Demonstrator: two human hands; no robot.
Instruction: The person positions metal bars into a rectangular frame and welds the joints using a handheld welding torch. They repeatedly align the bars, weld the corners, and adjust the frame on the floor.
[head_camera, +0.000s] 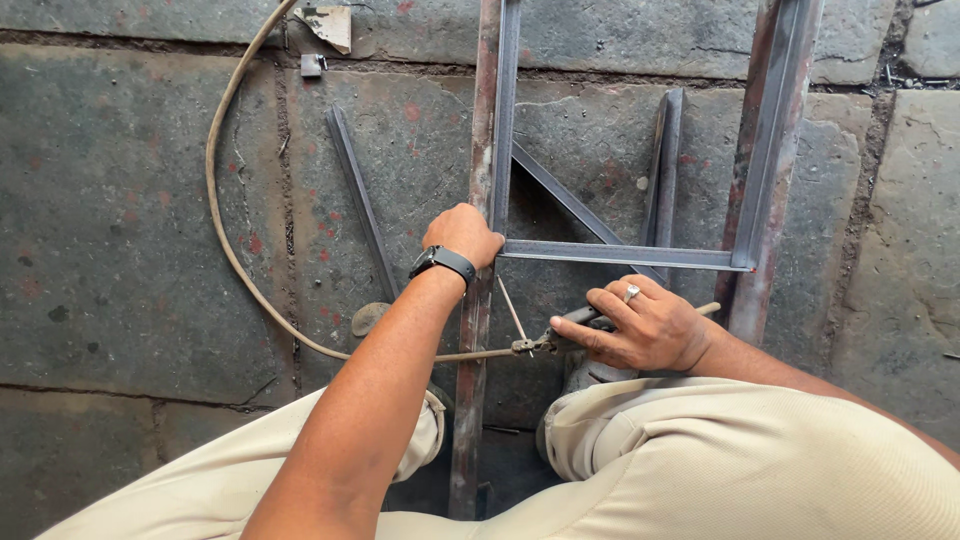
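Note:
My left hand (463, 233), with a black watch on the wrist, grips the near end of a grey steel angle bar (504, 110) where it meets a crosswise angle bar (620, 255). My right hand (645, 325), wearing a ring, holds a welding electrode holder (560, 335). A thin electrode rod (511, 308) rises from the holder toward the joint by my left hand. A tan cable (225, 230) runs from the holder and loops away to the upper left. Two rusty steel bars (473, 330) lie lengthwise under the frame.
The floor is grey stone slabs (120, 220) with red specks. A loose flat bar (362, 205) lies left of the frame, a diagonal bar (565, 200) and a short angle piece (663, 165) inside it. My knees in beige trousers (700, 460) fill the bottom.

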